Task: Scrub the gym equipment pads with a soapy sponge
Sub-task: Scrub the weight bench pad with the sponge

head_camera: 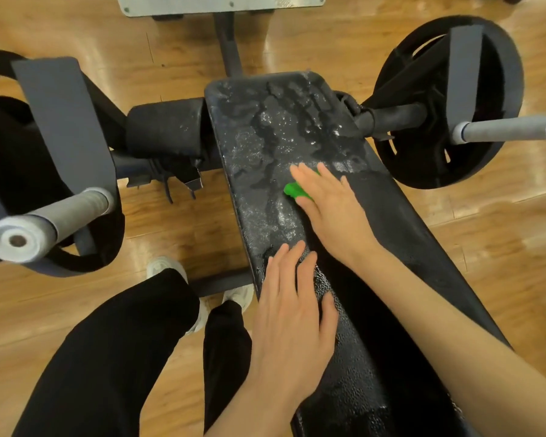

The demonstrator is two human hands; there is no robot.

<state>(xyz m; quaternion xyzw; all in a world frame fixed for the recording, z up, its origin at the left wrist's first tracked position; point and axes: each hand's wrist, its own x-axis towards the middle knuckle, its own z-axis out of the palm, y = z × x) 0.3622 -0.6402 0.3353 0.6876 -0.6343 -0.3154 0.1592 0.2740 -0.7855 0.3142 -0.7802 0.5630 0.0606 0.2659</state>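
pressing flat on the black padded bench (259,146), the right hand (331,209) covers a green sponge (293,190), its fingers (304,175) straight and slightly spread over the sponge, so only the sponge's left end shows beside the thumb. the sponge sits about midway along the pad, nearer the pad's centre than either long edge. white soap film (265,159) and wet streaks cover the far half of the pad up to its rounded far edge. the left hand (292,313) lies palm down on the near part of the pad, close to its left edge, fingers straight and close together, gripping nothing. the two hands are near each other but apart.

left of the pad, a black roller pad (167,129) touches the pad's far left side; farther left stand a grey frame arm (67,121) and a grey bar end (29,231). on the right, a black weight plate (448,102) stands just beside the pad's far right edge, with a grey bar (505,129) running out to the right. wood floor (328,42) shows between these parts and beyond the far edge. the person's black trouser legs (123,351) and white shoes (167,268) stand just beside the pad's near left edge.
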